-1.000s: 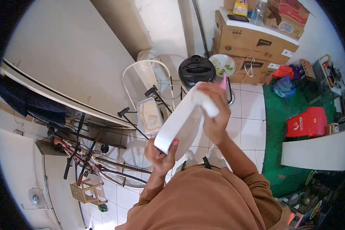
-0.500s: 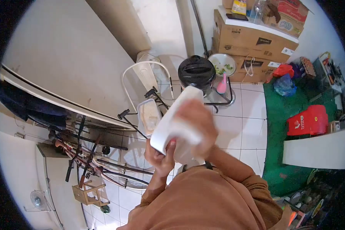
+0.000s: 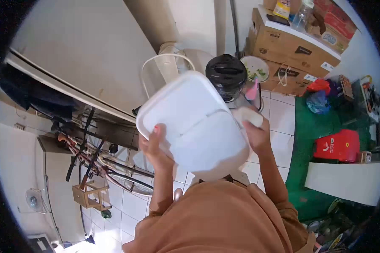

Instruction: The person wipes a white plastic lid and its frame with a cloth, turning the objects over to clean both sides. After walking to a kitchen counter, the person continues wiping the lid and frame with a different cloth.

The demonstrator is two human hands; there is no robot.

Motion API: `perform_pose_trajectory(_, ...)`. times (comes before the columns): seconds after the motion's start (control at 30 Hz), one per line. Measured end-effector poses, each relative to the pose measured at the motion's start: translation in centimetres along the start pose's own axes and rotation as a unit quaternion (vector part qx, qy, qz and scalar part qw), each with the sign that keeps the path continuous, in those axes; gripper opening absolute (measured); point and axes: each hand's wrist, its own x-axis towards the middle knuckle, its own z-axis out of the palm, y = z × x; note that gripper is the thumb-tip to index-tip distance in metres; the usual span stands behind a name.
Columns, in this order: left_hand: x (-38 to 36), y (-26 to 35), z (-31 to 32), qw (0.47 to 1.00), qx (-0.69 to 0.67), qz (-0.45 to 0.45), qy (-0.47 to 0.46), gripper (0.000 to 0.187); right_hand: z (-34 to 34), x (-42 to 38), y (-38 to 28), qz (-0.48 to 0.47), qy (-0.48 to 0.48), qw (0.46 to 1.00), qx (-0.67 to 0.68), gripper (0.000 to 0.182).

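A large white plastic lid (image 3: 190,122) with rounded corners and a raised rim is tilted up in front of my body. My left hand (image 3: 155,147) grips its left edge, thumb over the inner face and fingers behind. Thin grey lines cross that face. At the lid's right edge, my right hand (image 3: 258,133) is closed on a white wad (image 3: 247,116), which could be cloth or tissue. The tub of pale grains seen earlier is hidden behind the lid.
Past the lid stand a black lidded pot (image 3: 226,76), a bowl with green scraps (image 3: 256,69) and a pink scoop (image 3: 252,90). Cardboard boxes (image 3: 287,50) are stacked at the back right. A bicycle (image 3: 118,173) and wooden stool (image 3: 90,196) stand left; a red container (image 3: 337,145) sits right.
The lid has turned from nearly edge-on to show its broad inner face. My right hand has moved from over the lid, blurred, to its right edge. The view has shifted slightly.
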Motion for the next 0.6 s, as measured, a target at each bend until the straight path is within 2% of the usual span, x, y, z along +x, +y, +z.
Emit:
perform_pose_trajectory(0.07, 1.2, 0.3, -0.4, 0.997, -0.046, -0.06, 0.017, 0.047, -1.3, -0.9, 0.5, 0.026, -0.017, 0.999, 0.017, 0.028)
perform_pose_trajectory(0.13, 1.8, -0.8, -0.8, 0.995, -0.069, -0.068, 0.019, 0.047, -1.9, -1.0, 0.4, 0.049, -0.024, 0.998, 0.035, 0.029)
perform_pose_trajectory(0.2, 1.8, -1.3, -0.5, 0.993, -0.076, -0.096, -0.002, 0.048, -1.0, 0.7, -1.6, -0.018, 0.044, 0.998, 0.028, 0.03)
perform_pose_trajectory(0.27, 1.3, -1.9, 0.4, 0.993, -0.057, -0.097, -0.028, 0.052, 0.7, 2.7, -4.9, -0.103, 0.026, 0.992, -0.063, 0.034)
perform_pose_trajectory(0.3, 1.0, -2.2, 0.7, 0.994, -0.04, -0.094, -0.047, 0.057, 1.6, 3.4, -5.5, -0.102, 0.032, 0.992, -0.065, 0.034)
perform_pose_trajectory(0.37, 1.5, -2.1, 1.1, 0.991, -0.06, -0.109, -0.044, 0.056, 3.0, 4.2, -5.8, -0.284, -0.05, 0.933, -0.215, 0.042)
perform_pose_trajectory(0.43, 2.4, -1.4, 1.1, 0.989, -0.081, -0.118, -0.028, 0.055, 2.8, 2.9, -5.3, -0.259, -0.053, 0.937, -0.228, 0.04)
perform_pose_trajectory(0.5, 3.4, 0.3, 0.7, 0.971, -0.188, -0.144, 0.01, 0.052, 2.3, 0.8, -4.7, -0.21, -0.053, 0.946, -0.24, 0.038)
perform_pose_trajectory(0.6, 4.8, 1.4, -0.7, 0.977, -0.182, -0.108, 0.026, 0.05, 1.6, -1.4, -2.8, -0.245, -0.037, 0.923, -0.294, 0.037)
